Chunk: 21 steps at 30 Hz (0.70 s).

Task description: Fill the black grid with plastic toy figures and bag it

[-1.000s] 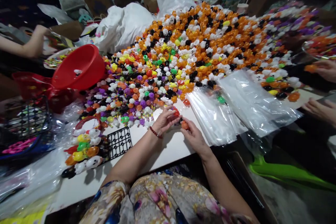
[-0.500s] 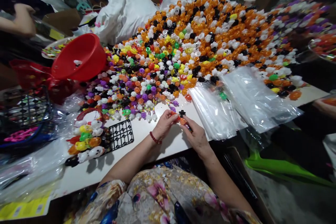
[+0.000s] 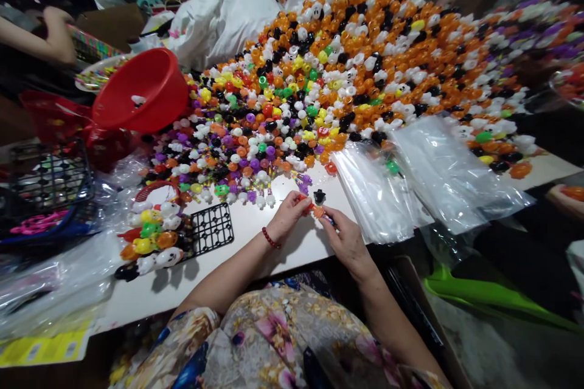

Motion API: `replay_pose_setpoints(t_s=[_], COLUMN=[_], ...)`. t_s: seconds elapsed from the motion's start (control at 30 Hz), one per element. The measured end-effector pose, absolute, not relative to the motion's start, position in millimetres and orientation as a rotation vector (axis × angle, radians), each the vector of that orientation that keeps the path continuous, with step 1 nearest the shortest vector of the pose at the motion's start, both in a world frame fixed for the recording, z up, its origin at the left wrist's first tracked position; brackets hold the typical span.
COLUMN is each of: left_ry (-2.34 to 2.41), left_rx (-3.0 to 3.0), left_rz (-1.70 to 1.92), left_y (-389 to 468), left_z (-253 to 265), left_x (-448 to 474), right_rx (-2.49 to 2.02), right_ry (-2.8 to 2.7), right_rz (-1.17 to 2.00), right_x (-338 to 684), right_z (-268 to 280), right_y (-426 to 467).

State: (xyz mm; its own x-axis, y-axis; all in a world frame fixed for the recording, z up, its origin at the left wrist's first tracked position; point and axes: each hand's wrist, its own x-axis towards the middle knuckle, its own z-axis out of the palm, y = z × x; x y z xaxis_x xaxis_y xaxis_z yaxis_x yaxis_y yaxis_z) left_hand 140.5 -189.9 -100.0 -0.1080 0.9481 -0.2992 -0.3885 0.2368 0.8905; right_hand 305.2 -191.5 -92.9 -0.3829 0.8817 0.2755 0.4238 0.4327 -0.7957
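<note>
My left hand [image 3: 289,216], a beaded bracelet on its wrist, pinches a small red-orange plastic piece at its fingertips. Close against it, my right hand [image 3: 345,236] has its fingers closed on a small orange plastic figure [image 3: 317,211]. Just beyond the fingertips is a black star-shaped piece [image 3: 319,196]; whether it joins the orange figure or lies on the table I cannot tell. Both hands are over the white table [image 3: 298,255]. In front of them spreads a mound of small plastic figures [image 3: 365,67] in orange, white, black, purple, yellow and green.
Stacked clear plastic bags [image 3: 378,194] lie to the right. On the left are a black grid rack [image 3: 213,230], a cluster of figures [image 3: 152,234] and a tilted red basin [image 3: 141,94]. A co-worker's arm [image 3: 41,39] shows at far left, another person's hand [image 3: 566,197] at far right.
The view has shifted slightly. The two hands stay together on the small orange pieces, and the black star-shaped piece now shows a little farther from the fingers.
</note>
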Motion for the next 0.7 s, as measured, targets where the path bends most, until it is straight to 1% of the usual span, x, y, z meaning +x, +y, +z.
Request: replay_pose_setpoints(t_s=[0.13, 0.23, 0.33, 0.5, 0.7], left_ry=[1.176, 1.238, 1.369, 1.651, 1.786], left_rx=[0.721, 0.814, 0.92, 1.097, 1.183], left_rz=[1.233, 1.17, 1.085, 0.88, 0.691], left_y=[-193.0, -194.6, -196.9, -207.2, -222.2], left_z=[-102.7, -104.6, -103.6, -94.6, -99.8], left_x=[142.8, 141.9, 140.2, 145.1, 153.0], right_rx=[-1.105, -1.207, -1.252, -1.191, -1.189], right_ry=[-1.982, -1.908, -1.859, -1.913, -1.892], right_rz=[0.876, 0.918, 0.975, 1.127, 1.166], right_x=[305.0, 305.5, 306.6, 306.7, 303.1], right_z=[-92.4, -93.7, -93.4, -90.6, -107.6], right_y=[-192.0, -194.5, -197.6, -203.9, -213.0])
